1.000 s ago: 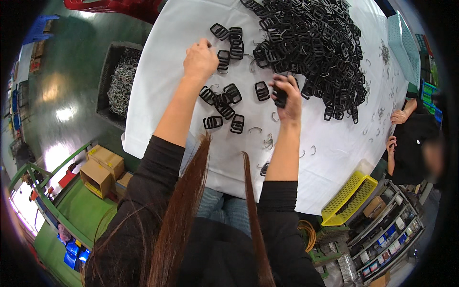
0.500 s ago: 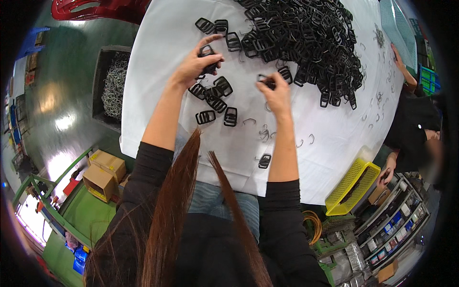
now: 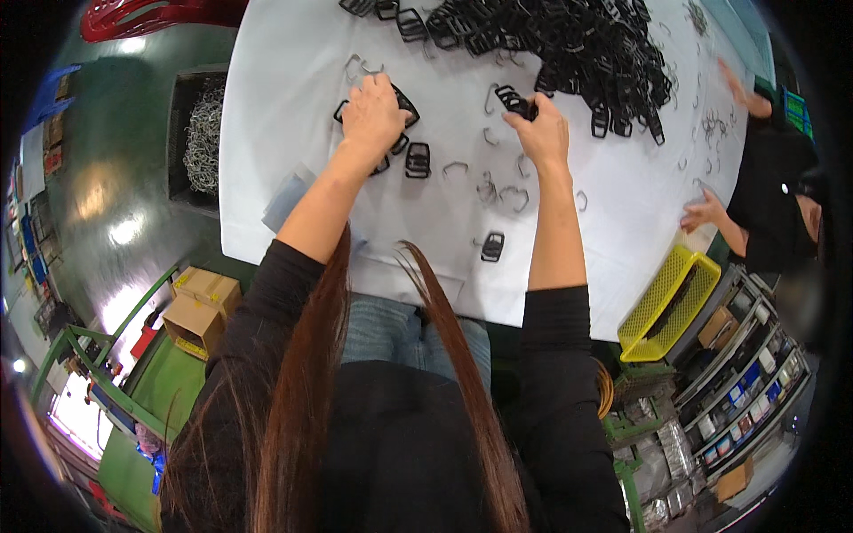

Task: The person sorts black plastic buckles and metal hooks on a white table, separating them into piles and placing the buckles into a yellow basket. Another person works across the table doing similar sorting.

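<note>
Across the white-covered surface (image 3: 613, 240) we go, the broadest thing on show, and at its right-hand side a co-worker (image 3: 771, 191) in black has a spread hand (image 3: 704, 213) near the edge. Next in size, the heap of black buckles (image 3: 569, 44) sprawls along the far side; then come the yellow basket (image 3: 640, 336) by the near right edge and the dark crate (image 3: 177, 160) of bent metal pieces (image 3: 204, 142) off to the left.

Now the hands! Left hand (image 3: 373, 114): knuckles up, fingers bent down over a small cluster of buckles (image 3: 407, 99); whether that grip holds one, I can't tell from here. Right hand (image 3: 544, 131): narrow grip, thumb and fingers pinching a black buckle (image 3: 513, 99), the piece to watch. It juts from the fingertips to the far left, long axis slanting back to near right, with the left hand and its cluster well apart across the cloth.

Nearer the left hand lies a loose buckle (image 3: 418, 160), long axis pointing roughly at the person's lap. Smaller again, curved wire hooks (image 3: 455, 167) dot the cloth, one just beside the held buckle.

Lettering? None readable on the buckles; packets (image 3: 736, 393) at lower right are too small to make out.
</note>
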Action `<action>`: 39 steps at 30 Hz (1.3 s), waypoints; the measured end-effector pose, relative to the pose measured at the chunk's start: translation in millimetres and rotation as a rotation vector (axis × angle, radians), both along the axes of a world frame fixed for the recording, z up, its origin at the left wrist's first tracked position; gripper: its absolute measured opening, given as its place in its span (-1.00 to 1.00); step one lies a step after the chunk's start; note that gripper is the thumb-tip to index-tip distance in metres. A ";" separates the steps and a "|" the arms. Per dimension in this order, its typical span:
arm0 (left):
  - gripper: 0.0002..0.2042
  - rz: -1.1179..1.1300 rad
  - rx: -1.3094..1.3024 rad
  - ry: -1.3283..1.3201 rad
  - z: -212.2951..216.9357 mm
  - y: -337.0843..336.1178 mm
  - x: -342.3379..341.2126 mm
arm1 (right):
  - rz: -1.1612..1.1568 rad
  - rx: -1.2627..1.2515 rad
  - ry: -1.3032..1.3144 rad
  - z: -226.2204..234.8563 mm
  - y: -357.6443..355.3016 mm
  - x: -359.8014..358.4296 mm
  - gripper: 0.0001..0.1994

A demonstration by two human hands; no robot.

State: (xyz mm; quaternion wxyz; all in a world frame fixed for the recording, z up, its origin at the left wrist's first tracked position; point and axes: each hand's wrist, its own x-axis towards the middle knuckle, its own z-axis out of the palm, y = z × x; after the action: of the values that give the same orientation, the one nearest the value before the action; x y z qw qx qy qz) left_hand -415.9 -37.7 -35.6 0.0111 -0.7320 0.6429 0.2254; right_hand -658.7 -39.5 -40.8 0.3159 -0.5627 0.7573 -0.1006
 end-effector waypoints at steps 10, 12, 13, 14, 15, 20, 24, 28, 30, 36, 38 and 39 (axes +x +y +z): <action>-0.69 0.036 0.207 0.469 -1.3 1.2 16.0 | -0.104 0.278 -0.087 9.2 215.5 -13.0 -0.54; -0.79 0.193 0.403 0.887 8.2 8.5 13.2 | -0.161 0.268 -0.010 6.2 222.6 -2.8 -0.52; -0.81 0.241 0.450 1.059 12.4 19.3 10.2 | -0.188 0.267 0.004 5.9 221.7 0.6 -0.52; -0.82 0.297 0.486 1.235 16.7 29.9 7.2 | -0.208 0.244 0.007 6.8 219.4 3.1 -0.51; -0.84 0.329 0.517 1.440 20.2 40.1 4.0 | -0.225 0.260 0.016 8.4 216.5 4.7 -0.51; -0.85 0.345 0.825 1.426 19.4 114.4 -28.5 | -0.149 0.249 0.080 13.9 209.1 7.2 -0.51; -0.58 0.420 0.829 1.224 4.7 168.2 -71.0 | -0.138 0.154 0.042 3.1 216.8 -2.9 -0.58; -0.49 0.291 0.696 1.124 -3.8 187.8 -119.7 | -0.078 0.043 -0.213 -6.3 227.4 -35.5 -0.67; -0.50 0.271 0.679 1.066 0.6 187.9 -145.6 | -0.141 0.009 -0.316 -6.4 233.8 -55.6 -0.69; -0.57 0.004 0.804 1.162 20.0 185.3 -297.6 | -0.515 -0.219 -0.367 14.4 283.3 -198.1 -0.72; -0.61 -0.121 0.838 1.185 27.5 192.2 -371.4 | -0.598 -0.401 -0.347 32.0 306.7 -264.9 -0.74; -0.62 -0.177 0.850 1.180 32.6 197.6 -410.9 | -0.682 -0.382 -0.273 40.7 317.1 -296.9 -0.73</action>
State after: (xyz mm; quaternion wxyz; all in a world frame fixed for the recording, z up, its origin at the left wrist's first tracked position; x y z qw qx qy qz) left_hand -826.8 159.9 -3.0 -0.0358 -0.3663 0.4557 0.8105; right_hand -955.6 277.6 -0.1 0.2520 -0.3097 0.8190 -0.4121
